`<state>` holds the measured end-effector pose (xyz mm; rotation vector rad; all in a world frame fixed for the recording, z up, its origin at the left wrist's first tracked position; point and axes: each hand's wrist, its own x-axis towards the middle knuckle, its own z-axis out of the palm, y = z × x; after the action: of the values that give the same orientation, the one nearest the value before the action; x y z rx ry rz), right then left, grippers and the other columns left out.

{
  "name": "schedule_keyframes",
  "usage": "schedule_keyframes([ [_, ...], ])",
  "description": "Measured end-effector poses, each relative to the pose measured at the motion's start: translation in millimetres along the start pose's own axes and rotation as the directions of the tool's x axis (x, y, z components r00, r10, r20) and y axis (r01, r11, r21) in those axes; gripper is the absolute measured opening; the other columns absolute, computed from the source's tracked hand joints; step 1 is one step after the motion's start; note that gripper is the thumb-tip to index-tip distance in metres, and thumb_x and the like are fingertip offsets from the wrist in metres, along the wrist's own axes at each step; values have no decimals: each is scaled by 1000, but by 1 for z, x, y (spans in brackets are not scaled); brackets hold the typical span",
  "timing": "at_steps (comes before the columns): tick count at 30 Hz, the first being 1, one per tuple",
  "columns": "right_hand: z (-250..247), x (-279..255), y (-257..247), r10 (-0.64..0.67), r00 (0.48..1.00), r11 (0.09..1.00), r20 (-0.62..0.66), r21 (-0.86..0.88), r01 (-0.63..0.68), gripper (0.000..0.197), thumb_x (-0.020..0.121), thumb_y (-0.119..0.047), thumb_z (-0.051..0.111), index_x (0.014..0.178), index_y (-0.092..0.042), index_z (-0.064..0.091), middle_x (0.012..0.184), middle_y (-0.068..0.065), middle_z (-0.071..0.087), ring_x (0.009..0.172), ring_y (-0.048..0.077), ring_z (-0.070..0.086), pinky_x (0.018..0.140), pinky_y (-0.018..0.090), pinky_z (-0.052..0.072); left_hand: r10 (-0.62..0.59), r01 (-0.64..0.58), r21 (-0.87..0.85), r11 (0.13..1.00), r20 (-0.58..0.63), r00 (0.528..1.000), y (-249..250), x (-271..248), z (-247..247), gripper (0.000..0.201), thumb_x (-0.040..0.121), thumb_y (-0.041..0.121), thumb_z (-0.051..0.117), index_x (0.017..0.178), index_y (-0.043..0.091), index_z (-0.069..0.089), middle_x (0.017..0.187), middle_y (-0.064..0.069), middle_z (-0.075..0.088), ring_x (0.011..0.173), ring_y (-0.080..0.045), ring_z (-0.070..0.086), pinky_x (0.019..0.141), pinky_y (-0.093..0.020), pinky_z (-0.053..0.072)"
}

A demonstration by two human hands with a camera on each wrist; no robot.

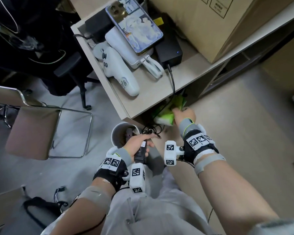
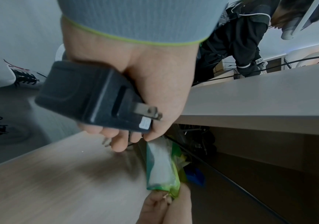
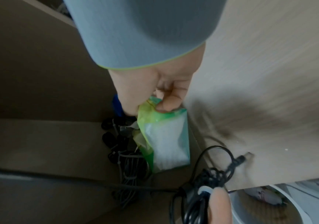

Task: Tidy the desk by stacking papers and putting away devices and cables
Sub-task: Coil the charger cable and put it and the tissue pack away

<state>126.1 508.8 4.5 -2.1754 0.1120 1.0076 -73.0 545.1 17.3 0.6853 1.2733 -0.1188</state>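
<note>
My left hand (image 1: 143, 143) grips a black power adapter (image 1: 140, 152) whose tangled black cable (image 1: 151, 130) trails onto the desk edge. The left wrist view shows the adapter (image 2: 89, 97) with its metal prongs folded out against my palm. My right hand (image 1: 180, 112) pinches the end of a green and white tissue pack (image 1: 165, 118) at the mouth of the dark compartment under the open drawer. In the right wrist view the pack (image 3: 166, 141) hangs from thumb and fingers above several tied black cable bundles (image 3: 128, 159).
The open drawer (image 1: 148, 92) holds a phone (image 1: 134, 26), a white controller (image 1: 119, 72), a white power bank and a black box (image 1: 170, 48) with a plugged cord. A white bin (image 1: 116, 133) stands below my left hand. A chair (image 1: 41, 126) is at left, a cardboard box (image 1: 210, 19) behind.
</note>
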Motion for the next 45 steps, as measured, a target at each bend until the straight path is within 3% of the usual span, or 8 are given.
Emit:
schedule_keyframes([
  [4, -4, 4, 1, 131, 990, 932, 56, 333, -142, 34, 85, -13, 64, 62, -16, 38, 63, 5, 50, 39, 23, 55, 53, 40, 59, -11, 11, -7, 1000, -11, 1000, 0, 0, 4, 36, 92, 25, 66, 121, 4, 66, 69, -10, 62, 45, -16, 46, 42, -22, 38],
  [9, 17, 4, -11, 144, 902, 902, 408, 321, -289, 21, 97, 7, 39, 102, -3, 57, 72, 12, 67, 64, 20, 63, 79, 34, 57, -14, 14, -13, 1000, -5, 1000, -4, -3, 3, 39, 91, 28, 66, 123, 7, 65, 69, -7, 61, 49, -17, 46, 44, -23, 38],
  [12, 37, 1, -2, 158, 872, 976, 463, 58, -208, 10, 91, -3, 58, 99, 0, 62, 57, 10, 67, 57, 25, 66, 63, 33, 56, -28, 27, -16, 999, -10, 1000, -7, -6, -1, 41, 89, 29, 68, 124, 7, 65, 68, -6, 62, 50, -17, 48, 44, -23, 39],
  [18, 85, 96, 71, 229, 899, 974, 373, -88, -211, 70, 52, -40, 72, 114, -8, 63, 102, 18, 64, 93, 37, 66, 91, 56, 52, 35, -36, -32, 999, -33, 999, -10, -10, -4, 40, 88, 25, 67, 123, 5, 64, 74, -10, 62, 51, -18, 47, 44, -24, 40],
  [22, 50, 22, 19, 161, 894, 977, 417, 60, -204, 9, 86, -4, 57, 82, 1, 62, 72, 18, 66, 57, 22, 67, 60, 31, 55, 31, -32, -31, 999, -37, 999, -12, -14, -2, 36, 89, 25, 67, 120, 7, 65, 77, -10, 62, 51, -18, 49, 44, -24, 41],
  [25, 49, 5, -4, 141, 893, 957, 428, 172, -234, 34, 98, 5, 32, 69, -5, 47, 36, 9, 52, 32, 18, 48, 36, 22, 40, 39, -40, -36, 999, -38, 999, -14, -16, -2, 47, 83, 29, 72, 123, 5, 64, 75, -8, 63, 53, -18, 50, 44, -25, 42],
  [31, 6, -10, 5, 29, 822, 970, 569, 181, -160, 16, 92, 0, 47, 102, -3, 59, 86, 9, 61, 76, 21, 61, 90, 39, 53, 57, -57, -16, 998, 5, 998, -16, -18, 12, 41, 90, 25, 64, 124, 3, 64, 70, -6, 63, 52, -17, 48, 44, -24, 41],
  [45, -127, -92, 91, -162, 948, 866, 273, 501, 4, 22, 86, -25, 55, 100, -31, 70, 86, -6, 67, 93, 11, 57, 97, 35, 38, -60, 4, 109, 994, 509, 859, -2, -41, 142, 26, 87, 29, 49, 93, 6, 59, 80, -13, 59, 53, -22, 56, 41, -23, 40],
])
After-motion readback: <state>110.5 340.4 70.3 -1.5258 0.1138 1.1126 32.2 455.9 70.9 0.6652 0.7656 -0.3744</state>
